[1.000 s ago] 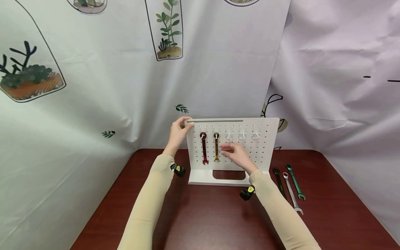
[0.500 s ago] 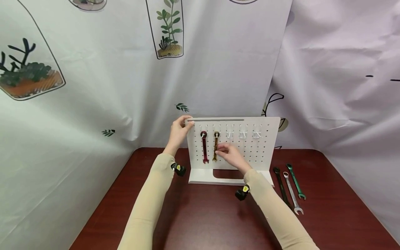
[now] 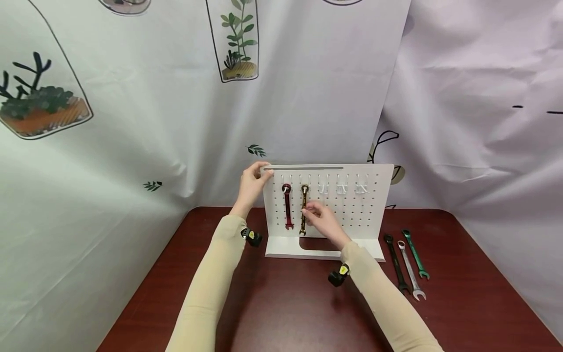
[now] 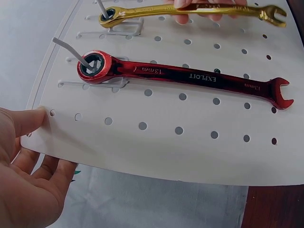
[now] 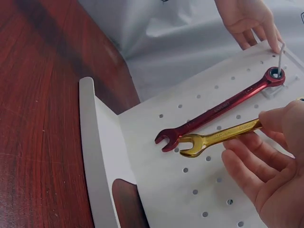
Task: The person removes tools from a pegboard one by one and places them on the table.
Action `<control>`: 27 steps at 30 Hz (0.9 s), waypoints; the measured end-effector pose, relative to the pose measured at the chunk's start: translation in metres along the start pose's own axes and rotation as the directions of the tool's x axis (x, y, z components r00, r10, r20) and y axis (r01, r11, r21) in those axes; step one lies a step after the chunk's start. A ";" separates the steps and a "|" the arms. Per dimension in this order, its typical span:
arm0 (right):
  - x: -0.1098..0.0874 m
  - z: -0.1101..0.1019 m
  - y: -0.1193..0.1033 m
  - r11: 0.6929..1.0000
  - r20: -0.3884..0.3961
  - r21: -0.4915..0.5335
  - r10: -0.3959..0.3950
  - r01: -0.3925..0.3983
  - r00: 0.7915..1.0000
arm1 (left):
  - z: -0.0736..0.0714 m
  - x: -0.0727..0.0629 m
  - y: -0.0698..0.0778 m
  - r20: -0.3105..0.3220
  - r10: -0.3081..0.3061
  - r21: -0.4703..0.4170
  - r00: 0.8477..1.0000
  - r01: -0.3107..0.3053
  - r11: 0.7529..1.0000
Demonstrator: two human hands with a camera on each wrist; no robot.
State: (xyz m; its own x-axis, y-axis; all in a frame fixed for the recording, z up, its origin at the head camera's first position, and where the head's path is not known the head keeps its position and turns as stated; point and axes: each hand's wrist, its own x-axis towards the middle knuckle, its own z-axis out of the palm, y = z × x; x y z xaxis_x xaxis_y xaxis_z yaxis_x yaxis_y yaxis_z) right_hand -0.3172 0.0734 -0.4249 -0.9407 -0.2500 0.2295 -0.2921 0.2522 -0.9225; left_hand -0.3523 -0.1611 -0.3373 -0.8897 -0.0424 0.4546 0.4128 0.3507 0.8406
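Going from the left, we see the left hand (image 3: 251, 186) grasping the upper left corner of the pegboard (image 3: 358, 210), its fingers behind the panel and the thumb on the front face; the board stands near the middle of the counter's (image 3: 281, 303) far edge. The red wrench (image 3: 288, 208) hangs from the leftmost hook with no hand on it, so we count that place as done. Beside it the gold wrench (image 5: 223, 137) has its ring on the second hook, as the left wrist view shows, while the right hand (image 3: 320, 215) pinches the shaft between thumb and fingers; we judge this one hung but not yet settled. Further right, three bare hooks (image 3: 342, 186) carry nothing. Past the board, toward the counter's right edge and short of its far right corner, the black wrench (image 3: 397, 264), the silver wrench (image 3: 410, 269) and the green wrench (image 3: 415, 255) lie loose, with no hand near them. We judge the board under half filled: two places taken, three left, and as many wrenches lying off it.
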 end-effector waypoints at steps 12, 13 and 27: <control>-0.003 0.001 -0.007 0.997 -0.040 0.063 0.051 -0.048 0.998 | 0.001 0.001 0.002 0.003 0.012 0.004 1.000 -0.012 1.000; -0.004 0.001 -0.008 0.996 -0.042 0.074 0.056 -0.053 0.998 | 0.001 0.001 0.002 0.003 0.012 0.005 1.000 -0.012 1.000; -0.007 -0.001 -0.019 0.999 -0.084 0.050 -0.003 0.007 0.996 | 0.000 0.000 0.001 -0.002 0.006 0.001 1.000 -0.006 1.000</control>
State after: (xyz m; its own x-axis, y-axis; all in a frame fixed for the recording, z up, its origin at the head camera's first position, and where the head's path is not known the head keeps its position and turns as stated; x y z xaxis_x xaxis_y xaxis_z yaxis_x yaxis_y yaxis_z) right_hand -0.3050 0.0712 -0.4092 -0.9510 -0.1709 0.2575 -0.2898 0.2031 -0.9353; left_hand -0.3525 -0.1605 -0.3368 -0.8866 -0.0424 0.4605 0.4181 0.3521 0.8374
